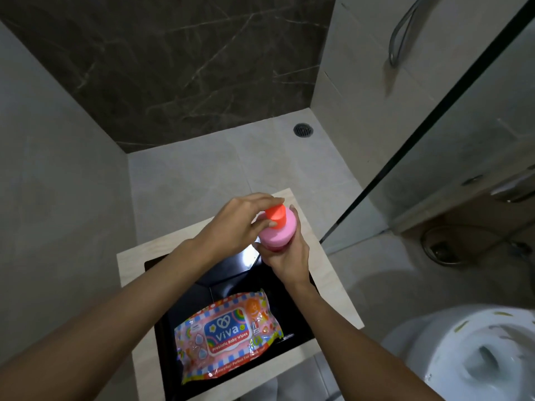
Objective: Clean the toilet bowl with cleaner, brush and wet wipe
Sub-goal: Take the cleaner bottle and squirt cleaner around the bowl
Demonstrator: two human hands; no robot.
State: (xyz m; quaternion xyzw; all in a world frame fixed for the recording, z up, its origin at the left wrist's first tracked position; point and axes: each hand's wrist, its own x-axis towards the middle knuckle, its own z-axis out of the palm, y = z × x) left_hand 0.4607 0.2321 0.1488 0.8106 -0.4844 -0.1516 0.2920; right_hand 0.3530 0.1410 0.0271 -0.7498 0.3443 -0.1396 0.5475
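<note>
Hands meet over the far right part of the worktop (130,256). The right hand (286,256) wraps around the pink cleaner bottle (278,234) from below, holding it upright above the black tray (231,273). The left hand (234,224) pinches the bottle's orange cap (275,216). A pack of wet wipes (228,334) lies on the tray's near part. The toilet bowl (477,351) sits open off the worktop's near right corner.

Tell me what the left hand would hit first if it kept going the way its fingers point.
The left hand points right across the bottle, fingers already on the orange cap. Going on, it would push against that cap first. Beyond it lie the right hand's fingertips, though depth is hard to judge.
</note>
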